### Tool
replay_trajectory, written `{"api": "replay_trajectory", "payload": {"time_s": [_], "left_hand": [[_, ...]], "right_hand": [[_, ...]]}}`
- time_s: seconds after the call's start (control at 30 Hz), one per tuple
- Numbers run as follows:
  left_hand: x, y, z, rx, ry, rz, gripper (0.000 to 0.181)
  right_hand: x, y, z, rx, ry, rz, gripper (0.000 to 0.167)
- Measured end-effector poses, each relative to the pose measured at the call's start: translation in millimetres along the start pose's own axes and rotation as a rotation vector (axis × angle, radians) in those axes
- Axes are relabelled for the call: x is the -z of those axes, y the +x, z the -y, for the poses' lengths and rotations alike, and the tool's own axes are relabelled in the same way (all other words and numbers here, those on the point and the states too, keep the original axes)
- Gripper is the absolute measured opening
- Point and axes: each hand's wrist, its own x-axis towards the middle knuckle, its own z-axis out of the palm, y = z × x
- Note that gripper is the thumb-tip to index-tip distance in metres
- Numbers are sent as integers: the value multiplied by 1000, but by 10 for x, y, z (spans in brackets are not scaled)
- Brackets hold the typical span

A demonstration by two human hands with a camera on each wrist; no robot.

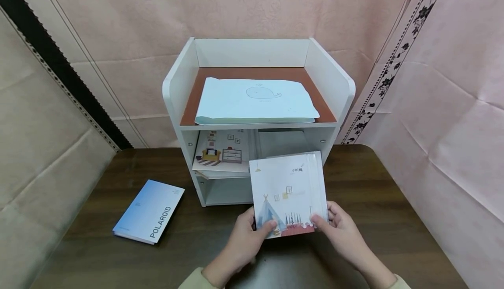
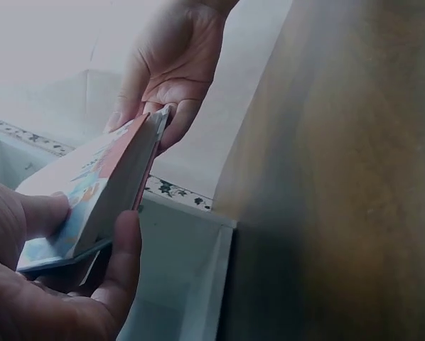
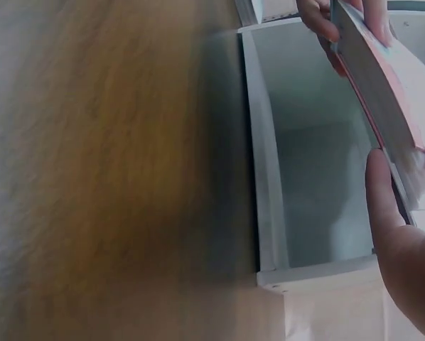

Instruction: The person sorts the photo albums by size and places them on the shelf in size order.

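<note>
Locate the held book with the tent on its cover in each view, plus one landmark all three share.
Head: the book is right of centre, in the lower half, between the left hand and right hand.
Left wrist: the book is in the left half, slanting up rightward.
Right wrist: the book is at upper right, edge-on pages showing.
Shared landmark: the white shelf unit.

Left fingers (image 2: 125, 256) and right fingers (image 3: 380, 188) mid-pinch
</note>
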Motion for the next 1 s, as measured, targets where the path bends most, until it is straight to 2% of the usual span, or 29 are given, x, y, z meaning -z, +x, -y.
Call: {"api": "replay_trajectory", "payload": {"time_s": [0.13,0.37,0.57,0.7,0.8,1.0], "left_hand": [[36,32,-65,-29,29,10,40],[121,76,-160,-75,117,110,57],[165,108,-217,-118,86,191,66],[216,156,-305,-156,88,238,66],[237,200,-382,-156,83,238,63],[208,266,-432,-128,7,164,51]], "right_hand": [[-52,45,84,-3,43,-29,38],[-112,120,217,-31,190,-36,43],[-146,167,267,-84,263,-43,44],[-150,230,334,-118,281,-44,47],[-149,286,391,-122,285,-42,48],[-169,359,454,-100,323,-36,51]]}}
